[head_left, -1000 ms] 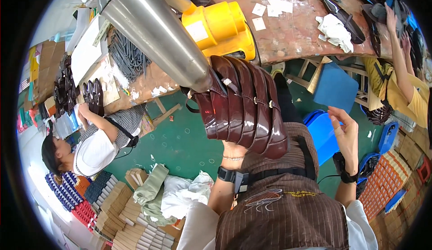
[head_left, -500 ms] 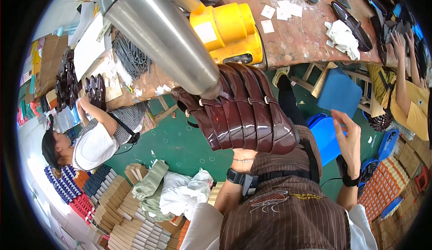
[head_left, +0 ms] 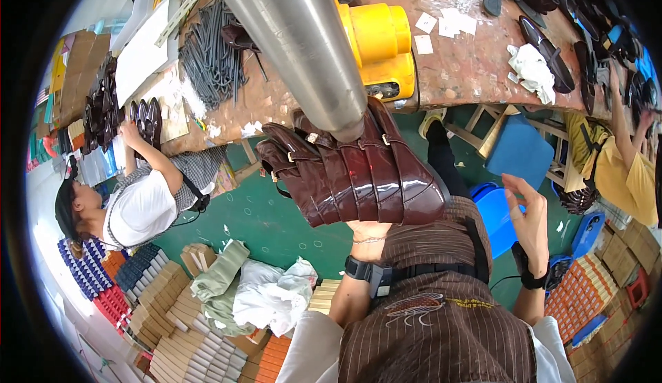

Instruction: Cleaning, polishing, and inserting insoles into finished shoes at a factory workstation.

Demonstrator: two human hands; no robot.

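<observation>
Several glossy burgundy strap shoes with small buckles (head_left: 358, 183) sit side by side in a fanned row, held up before my body. My left hand (head_left: 369, 233) supports them from below; its fingers are hidden behind the shoes. Over the row slants a wide steel nozzle (head_left: 296, 45), its narrow tip over the straps; whether it touches them I cannot tell. Behind it the yellow body of a blower-like tool (head_left: 378, 45) rests on the worktable (head_left: 455, 73). Off to the right, my right hand (head_left: 529, 214) is raised with fingers apart, holding nothing.
Grey rods (head_left: 210, 55) and a dark shoe beside white crumpled cloth (head_left: 532, 69) lie on the table. One person (head_left: 141, 204) works at the left, another (head_left: 624, 155) at the right. A blue stool (head_left: 491, 221), cloth sacks (head_left: 276, 293) and stacked boxes (head_left: 165, 307) surround me.
The shoes have shifted left under the nozzle, so its tip now sits farther right along the row. The shoes at the left end have spread apart. My right hand stays raised.
</observation>
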